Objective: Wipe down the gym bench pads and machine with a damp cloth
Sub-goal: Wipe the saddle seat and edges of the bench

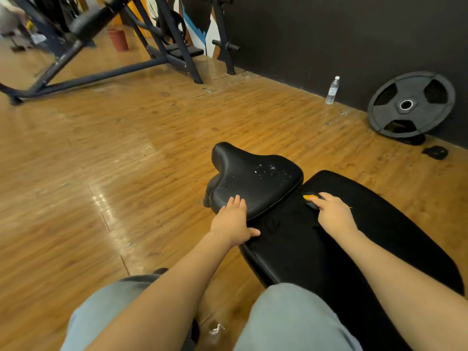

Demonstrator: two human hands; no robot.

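The black bench has a seat pad [255, 178] tilted up at its far end, with water droplets [272, 171] on top. Behind it lies the long black back pad [379, 224]. My left hand [233, 221] rests on the seat pad's near edge, fingers straight and thumb reaching toward the back pad. My right hand [334, 214] presses a small dark cloth with a yellow-orange patch [308, 198] onto the far end of the back pad. Most of the cloth is hidden under my fingers. My knees in light jeans are at the bottom.
Wooden floor all around. A dark machine frame [101, 74] stands at the far left, with a red bucket [118, 39] behind it. A water bottle [332, 90] and a black weight plate [411, 105] are by the black wall on the right. A small dark object [435, 152] lies on the floor.
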